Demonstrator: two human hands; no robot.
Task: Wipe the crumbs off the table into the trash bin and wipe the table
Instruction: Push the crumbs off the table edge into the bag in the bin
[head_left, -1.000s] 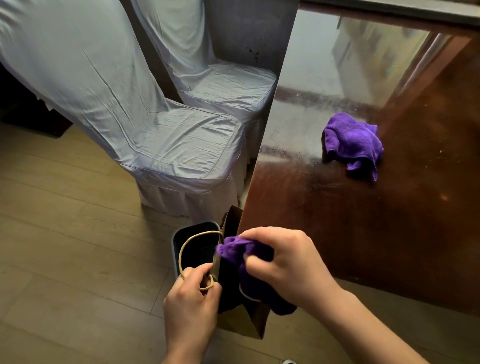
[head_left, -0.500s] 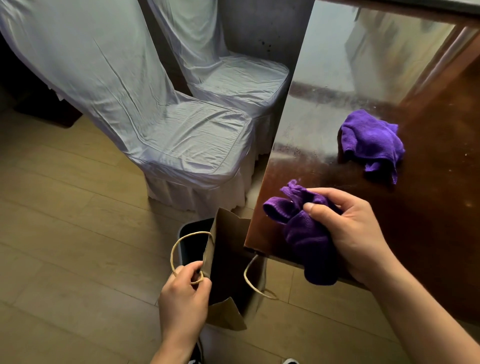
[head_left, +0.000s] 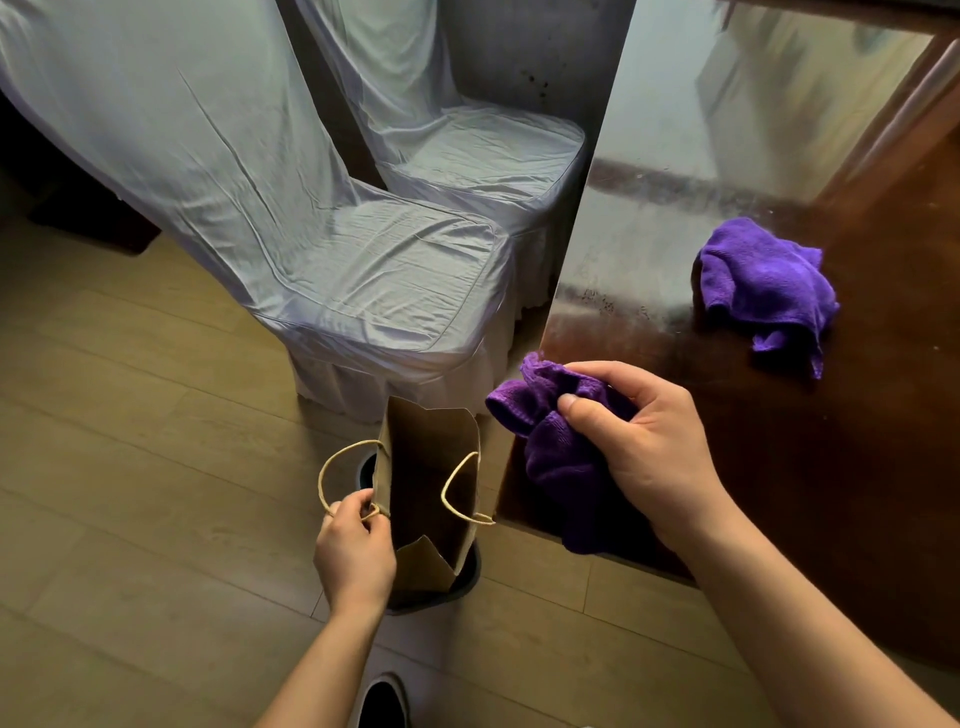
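Note:
My right hand grips a crumpled purple cloth over the near left corner of the dark glossy table. A second purple cloth lies bunched on the table farther back. My left hand pinches one rope handle of an open brown paper bag, which stands in a dark trash bin on the floor just left of the table corner. Most of the bin is hidden by the bag.
Two chairs with pale fabric covers stand to the left of the table, close to its edge. Wooden floor spreads to the left. A dark shoe shows at the bottom.
My right hand lifted the purple cloth out of the bag's mouth and brought it up over the table corner. My left hand kept hold of the bag handle.

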